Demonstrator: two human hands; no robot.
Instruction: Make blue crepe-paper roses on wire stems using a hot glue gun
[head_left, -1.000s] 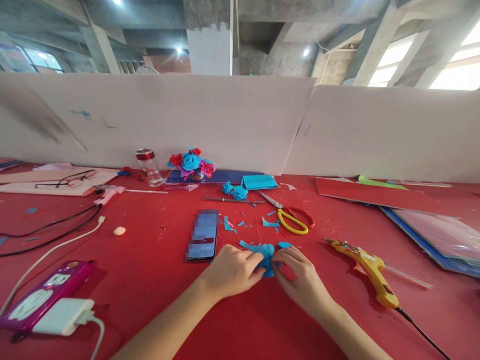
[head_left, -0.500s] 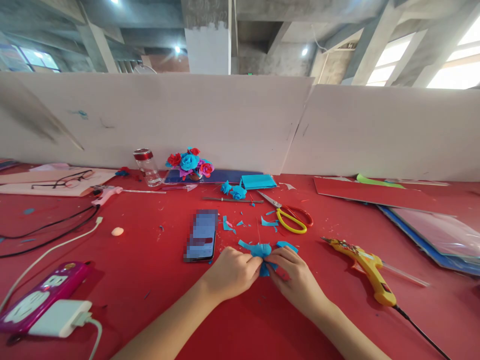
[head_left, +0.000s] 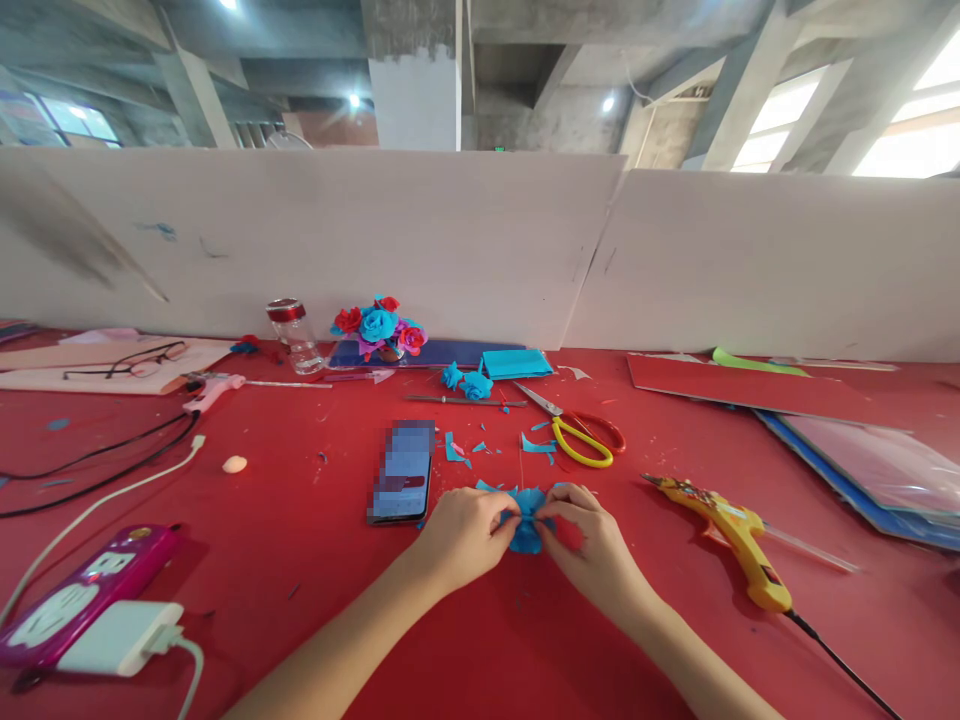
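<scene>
A blue crepe-paper flower [head_left: 528, 520] with ruffled petals is pinched between my two hands, low over the red table. My left hand [head_left: 466, 535] grips its left side between thumb and fingers. On the opposite side, my right hand [head_left: 589, 540] pinches a petal edge. A thin stem or wire runs up from the flower. Just beyond lie blue paper scraps [head_left: 537, 444], and two finished-looking blue paper roses [head_left: 475, 384] rest farther back. A phone [head_left: 403, 472] lies left of the flower. Scissors [head_left: 581, 440] with yellow and red handles lie beyond my right hand.
A yellow hot glue gun [head_left: 724, 535] with its cord lies on the right. Folded blue paper [head_left: 517, 362], a bouquet of paper flowers [head_left: 381, 328] and a glass bottle [head_left: 295, 335] line the back. At left are a pink glue gun [head_left: 216, 390] and a magenta power strip [head_left: 94, 590].
Both hands have shifted slightly apart and their fingers have re-gripped the paper edges. More of the flower shows between them, its petals spread wider.
</scene>
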